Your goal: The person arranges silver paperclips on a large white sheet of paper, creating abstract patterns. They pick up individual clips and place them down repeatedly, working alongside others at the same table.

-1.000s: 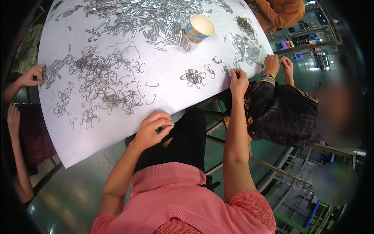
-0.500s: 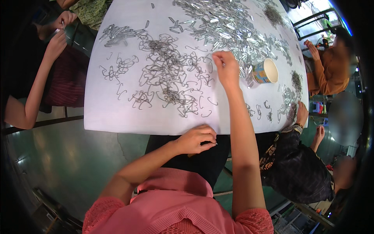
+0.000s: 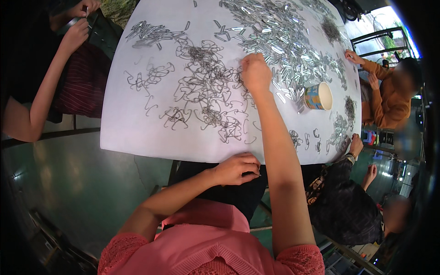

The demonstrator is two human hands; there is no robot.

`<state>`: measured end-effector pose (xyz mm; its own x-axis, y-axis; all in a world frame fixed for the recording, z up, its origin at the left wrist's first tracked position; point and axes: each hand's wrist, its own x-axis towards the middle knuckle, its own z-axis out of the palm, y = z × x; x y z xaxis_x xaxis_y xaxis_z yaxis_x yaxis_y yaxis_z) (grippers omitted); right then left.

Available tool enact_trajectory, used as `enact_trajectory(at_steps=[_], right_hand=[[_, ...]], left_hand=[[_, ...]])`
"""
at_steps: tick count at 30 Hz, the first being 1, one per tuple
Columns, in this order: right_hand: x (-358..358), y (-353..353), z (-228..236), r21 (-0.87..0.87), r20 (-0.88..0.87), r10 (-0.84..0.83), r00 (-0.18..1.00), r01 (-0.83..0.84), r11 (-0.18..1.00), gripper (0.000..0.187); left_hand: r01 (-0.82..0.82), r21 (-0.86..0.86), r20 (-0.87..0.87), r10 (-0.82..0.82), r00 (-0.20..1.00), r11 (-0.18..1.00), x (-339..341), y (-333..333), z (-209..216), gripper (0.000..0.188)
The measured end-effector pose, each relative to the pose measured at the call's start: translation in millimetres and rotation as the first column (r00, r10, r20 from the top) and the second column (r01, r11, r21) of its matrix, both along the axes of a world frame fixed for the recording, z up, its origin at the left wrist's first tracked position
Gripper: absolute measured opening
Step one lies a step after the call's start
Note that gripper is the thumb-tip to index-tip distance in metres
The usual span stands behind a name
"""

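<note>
My left hand (image 3: 237, 169) is closed at the table's near edge, over my lap. A tiny pale tip shows at its fingers; the rest of what it grips is hidden. My right hand (image 3: 256, 74) reaches out over the white table (image 3: 133, 123), fingers bent down and drawn together at the right side of a tangle of bent wire hooks (image 3: 200, 55). Its fingertips are partly hidden, so anything between them cannot be made out. Beyond and to the right of that hand spreads a heap of shiny, narrow metal loops (image 3: 275, 43).
A patterned paper cup (image 3: 312, 97) leans on its side right of my forearm. Smaller wire and metal piles (image 3: 339, 130) lie along the table's right side. A co-worker's hand (image 3: 356, 145) rests at the right edge; other people sit at left and far right.
My right hand has moved left, from beside the wire hooks to their right edge, and its fingers point further down. My left hand stays closed by the table edge. The view has shifted slightly.
</note>
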<state>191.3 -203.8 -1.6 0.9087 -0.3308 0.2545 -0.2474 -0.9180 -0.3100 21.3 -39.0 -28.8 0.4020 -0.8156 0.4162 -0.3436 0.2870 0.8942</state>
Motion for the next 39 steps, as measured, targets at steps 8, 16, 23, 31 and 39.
enact_trajectory(at_steps=[8,16,23,31,39], right_hand=[[-186.8,-101.7,17.1,0.366,0.249,-0.424,0.871,0.32,0.874,0.016],[-313.0,-169.4,-7.2,0.099,0.042,-0.714,0.699,0.709,0.699,0.021],[-213.6,-103.4,15.3,0.228,0.219,-0.395,0.892,0.346,0.91,0.017],[-103.9,11.6,10.4,0.143,0.039,0.066,0.997,-0.071,0.987,0.025],[-90.7,-12.9,18.5,0.244,-0.025,0.035,0.999,-0.028,0.969,0.025]], left_hand=[[-0.023,0.02,-0.011,0.023,1.0,1.0,-1.4,-0.1,3.6,0.009],[0.002,0.041,0.018,-0.003,1.0,0.999,0.0,-0.5,5.7,0.009],[-0.011,0.06,0.016,0.01,1.0,0.998,0.1,0.7,5.8,0.009],[0.004,0.014,0.0,-0.004,1.0,1.0,-1.2,-1.6,0.8,0.01],[-0.026,-0.033,-0.021,0.025,0.999,0.999,-3.0,-2.1,-0.9,0.009]])
